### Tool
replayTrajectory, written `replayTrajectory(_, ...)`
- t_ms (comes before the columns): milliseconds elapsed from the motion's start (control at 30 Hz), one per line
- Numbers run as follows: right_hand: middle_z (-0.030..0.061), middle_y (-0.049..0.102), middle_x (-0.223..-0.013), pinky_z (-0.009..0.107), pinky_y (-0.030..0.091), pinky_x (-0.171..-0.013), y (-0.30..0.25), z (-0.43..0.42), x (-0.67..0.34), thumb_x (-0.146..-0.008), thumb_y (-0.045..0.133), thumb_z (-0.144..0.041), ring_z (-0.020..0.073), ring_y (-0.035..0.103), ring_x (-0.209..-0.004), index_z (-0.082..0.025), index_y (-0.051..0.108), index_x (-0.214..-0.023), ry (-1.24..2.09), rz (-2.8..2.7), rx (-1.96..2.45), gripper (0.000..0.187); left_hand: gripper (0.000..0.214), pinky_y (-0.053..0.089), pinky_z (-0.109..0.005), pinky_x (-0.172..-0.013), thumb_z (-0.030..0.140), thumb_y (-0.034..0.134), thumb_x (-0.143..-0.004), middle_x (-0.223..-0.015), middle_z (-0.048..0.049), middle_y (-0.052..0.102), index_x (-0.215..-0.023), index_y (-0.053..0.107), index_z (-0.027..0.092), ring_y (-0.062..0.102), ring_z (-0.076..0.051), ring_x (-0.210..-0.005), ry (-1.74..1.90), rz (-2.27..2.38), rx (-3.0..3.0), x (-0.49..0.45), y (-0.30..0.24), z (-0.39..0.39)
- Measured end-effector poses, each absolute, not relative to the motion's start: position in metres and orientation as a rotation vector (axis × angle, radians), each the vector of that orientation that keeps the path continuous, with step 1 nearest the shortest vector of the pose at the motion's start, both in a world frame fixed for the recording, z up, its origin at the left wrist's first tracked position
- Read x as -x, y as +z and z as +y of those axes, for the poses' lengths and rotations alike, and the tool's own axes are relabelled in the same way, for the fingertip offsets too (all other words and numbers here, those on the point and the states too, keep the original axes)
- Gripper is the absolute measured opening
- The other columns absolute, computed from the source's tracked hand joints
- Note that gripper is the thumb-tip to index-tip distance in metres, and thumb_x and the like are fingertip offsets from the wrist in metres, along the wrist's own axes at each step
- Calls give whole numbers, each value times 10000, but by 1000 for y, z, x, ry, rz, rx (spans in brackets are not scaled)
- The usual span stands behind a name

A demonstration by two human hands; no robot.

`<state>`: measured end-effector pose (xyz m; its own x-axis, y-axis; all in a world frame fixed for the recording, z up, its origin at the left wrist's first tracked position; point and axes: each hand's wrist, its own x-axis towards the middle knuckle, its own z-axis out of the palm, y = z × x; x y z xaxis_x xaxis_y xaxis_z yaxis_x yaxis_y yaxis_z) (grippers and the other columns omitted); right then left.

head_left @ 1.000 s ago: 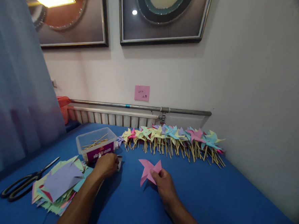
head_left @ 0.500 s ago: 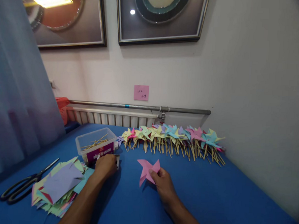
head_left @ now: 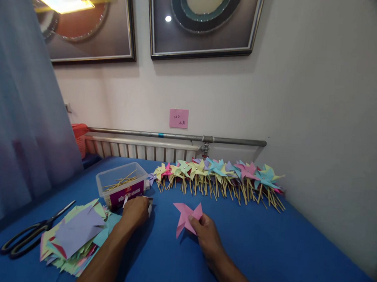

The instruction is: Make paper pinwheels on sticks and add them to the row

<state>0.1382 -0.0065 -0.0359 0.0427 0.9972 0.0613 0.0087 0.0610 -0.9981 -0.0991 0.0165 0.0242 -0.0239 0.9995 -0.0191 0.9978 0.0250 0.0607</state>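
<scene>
My right hand [head_left: 208, 236] pinches a folded pink paper pinwheel [head_left: 184, 217] at its middle, thumb on top, held above the blue table [head_left: 258, 251]. My left hand [head_left: 136, 212] is down at a small whitish box [head_left: 150, 204], just in front of a clear plastic tub [head_left: 112, 179]. Its fingers are hidden behind the back of the hand, so I cannot see what they touch. Thin wooden sticks [head_left: 122, 181] lie in the tub, which has a purple label. Left of my left forearm is a pile of cut coloured paper [head_left: 77, 232].
Black-handled scissors [head_left: 32, 233] lie at the far left beside the paper. Finished pinwheels on sticks [head_left: 217, 172] form a long row at the back, before a metal pipe [head_left: 239, 141] and radiator. A red basket [head_left: 79, 138] and a blue curtain [head_left: 23, 126] stand left.
The view has tilted up very slightly. My left hand has shifted a little at the small box; my right hand keeps the pink pinwheel in the same grip.
</scene>
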Motion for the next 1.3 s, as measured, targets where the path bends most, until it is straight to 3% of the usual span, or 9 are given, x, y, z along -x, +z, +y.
replayTrajectory(233,23,657,-687,279,420,-604,-36,-7,-139,-731,658,-449,180,557,-637,-168,673,-788,1135,-1220,1185,288,355,525,-419,-857,174,404,-905,-1098,-210,732,-1086,701,107,703,-336,-1023,79,2242,-2213,99,22,16)
replayTrajectory(633,24,674,-697,280,420,-608,-34,-9,-139,-718,694,-473,185,570,-648,-158,690,-808,1152,-1197,1181,328,323,521,-446,-821,219,453,-870,-1056,-208,741,-1051,708,139,700,-373,-1004,137,2292,-2127,99,27,13)
replayTrajectory(833,9,651,-662,272,410,-590,-33,-8,-138,-681,702,-464,170,548,-614,-159,680,-772,1159,-1163,1191,320,308,493,-393,-809,251,452,-918,-1030,-202,728,-1014,725,149,693,-326,-975,188,2332,-2097,103,28,14)
replayTrajectory(1033,10,675,-680,272,431,-599,-32,-7,-138,-694,699,-455,180,572,-633,-162,688,-785,1120,-1168,1187,306,294,445,-320,-799,262,427,-960,-1051,-122,707,-1028,703,187,672,-258,-965,522,2260,-2258,85,26,12)
replayTrajectory(1300,43,718,-727,291,467,-617,-35,-5,-139,-690,701,-470,210,616,-668,-160,700,-830,1124,-1144,1179,340,327,463,-346,-777,195,398,-943,-1000,-159,724,-1001,716,146,692,-274,-910,161,1887,-2514,40,-4,1)
